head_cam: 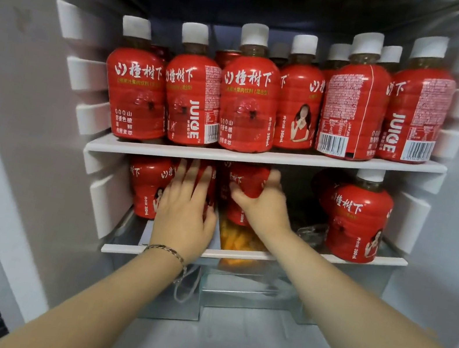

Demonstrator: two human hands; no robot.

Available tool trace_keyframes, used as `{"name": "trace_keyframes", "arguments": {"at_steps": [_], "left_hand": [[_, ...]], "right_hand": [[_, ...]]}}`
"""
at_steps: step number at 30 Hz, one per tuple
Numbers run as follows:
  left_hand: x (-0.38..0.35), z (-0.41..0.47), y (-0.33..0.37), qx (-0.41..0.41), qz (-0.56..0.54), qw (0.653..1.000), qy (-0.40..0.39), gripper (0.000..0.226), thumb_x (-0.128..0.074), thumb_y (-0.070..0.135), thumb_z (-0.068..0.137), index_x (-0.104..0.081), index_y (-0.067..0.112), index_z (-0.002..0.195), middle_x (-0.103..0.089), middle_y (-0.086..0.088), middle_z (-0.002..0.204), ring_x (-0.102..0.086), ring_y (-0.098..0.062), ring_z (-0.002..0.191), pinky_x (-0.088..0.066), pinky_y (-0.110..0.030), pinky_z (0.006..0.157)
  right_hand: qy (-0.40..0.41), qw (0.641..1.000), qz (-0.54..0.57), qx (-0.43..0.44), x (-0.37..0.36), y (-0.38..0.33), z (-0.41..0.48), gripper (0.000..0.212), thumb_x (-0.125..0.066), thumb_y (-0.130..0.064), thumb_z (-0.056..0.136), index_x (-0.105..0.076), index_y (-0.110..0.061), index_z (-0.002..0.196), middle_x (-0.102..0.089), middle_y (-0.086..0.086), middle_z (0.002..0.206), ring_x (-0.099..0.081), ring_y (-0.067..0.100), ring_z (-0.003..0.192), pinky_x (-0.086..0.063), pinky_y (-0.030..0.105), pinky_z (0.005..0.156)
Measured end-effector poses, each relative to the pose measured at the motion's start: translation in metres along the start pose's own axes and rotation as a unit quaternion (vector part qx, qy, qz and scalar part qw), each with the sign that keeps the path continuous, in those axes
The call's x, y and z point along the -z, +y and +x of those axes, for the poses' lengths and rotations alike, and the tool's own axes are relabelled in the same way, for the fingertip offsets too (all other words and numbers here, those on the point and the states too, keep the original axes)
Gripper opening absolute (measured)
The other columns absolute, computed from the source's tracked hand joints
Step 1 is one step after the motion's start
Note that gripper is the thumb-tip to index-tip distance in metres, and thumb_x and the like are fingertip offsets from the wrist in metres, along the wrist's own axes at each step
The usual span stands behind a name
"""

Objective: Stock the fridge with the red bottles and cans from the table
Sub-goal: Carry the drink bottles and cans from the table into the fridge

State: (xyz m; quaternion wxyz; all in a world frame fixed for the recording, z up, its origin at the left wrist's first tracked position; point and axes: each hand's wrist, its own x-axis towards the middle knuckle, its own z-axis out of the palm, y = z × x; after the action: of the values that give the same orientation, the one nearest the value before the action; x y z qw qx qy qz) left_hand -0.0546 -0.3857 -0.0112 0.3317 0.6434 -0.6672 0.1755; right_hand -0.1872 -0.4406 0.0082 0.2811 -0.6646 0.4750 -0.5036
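Several red juice bottles (246, 106) with white caps fill the upper fridge shelf (256, 156), with a red can (226, 55) behind them. On the lower shelf (366, 258), my right hand (268, 208) grips a red bottle (246, 183) near the middle, thumb on its left and fingers round its right. My left hand (184, 215) lies with straight, spread fingers against a neighbouring red bottle (212, 183), hiding most of it. Another bottle (146, 183) stands at the far left. One more (358, 218) stands upright at the right, with a further bottle partly hidden behind it.
Orange food (238, 239) in a clear container sits under the held bottle at the lower shelf's front. Crumpled clear plastic (312, 234) lies between the middle and right bottles. Clear drawers (247, 293) sit below. White ribbed shelf rails (86, 75) line both fridge walls.
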Motion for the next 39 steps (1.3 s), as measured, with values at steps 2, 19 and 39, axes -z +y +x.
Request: {"name": "trace_keyframes", "arguments": {"at_steps": [2,19,39], "left_hand": [[0.000,0.000,-0.001,-0.008,-0.002,1.000,0.009,0.066,-0.042,0.024,0.083,-0.027,0.014,0.146,-0.018,-0.007,0.155,-0.010,-0.024,0.144,-0.015,-0.040,0.113],[0.002,0.001,0.009,0.001,0.036,0.999,0.014,0.072,-0.064,0.013,0.077,-0.033,0.003,0.142,-0.023,-0.018,0.152,-0.015,-0.036,0.142,-0.023,-0.050,0.111],[-0.012,0.011,0.042,-0.018,0.020,1.000,-0.012,0.073,-0.049,0.031,0.090,-0.008,0.021,0.150,-0.022,-0.007,0.153,-0.014,-0.023,0.143,0.001,-0.039,0.117]], "right_hand": [[-0.028,1.000,-0.008,-0.001,-0.013,0.002,0.005,0.070,-0.067,-0.041,0.082,-0.028,-0.012,0.132,-0.053,0.011,0.127,-0.058,0.027,0.111,-0.045,0.030,0.089],[0.122,0.968,-0.188,0.113,0.048,-0.004,-0.056,0.025,-0.052,-0.009,0.087,-0.065,-0.011,0.108,-0.053,0.010,0.111,-0.051,0.024,0.105,-0.042,0.034,0.092],[0.082,0.983,-0.151,-0.068,0.092,0.024,-0.029,0.083,-0.078,-0.040,0.069,-0.031,-0.014,0.132,-0.052,0.007,0.122,-0.057,0.028,0.107,-0.049,0.036,0.087]]}}
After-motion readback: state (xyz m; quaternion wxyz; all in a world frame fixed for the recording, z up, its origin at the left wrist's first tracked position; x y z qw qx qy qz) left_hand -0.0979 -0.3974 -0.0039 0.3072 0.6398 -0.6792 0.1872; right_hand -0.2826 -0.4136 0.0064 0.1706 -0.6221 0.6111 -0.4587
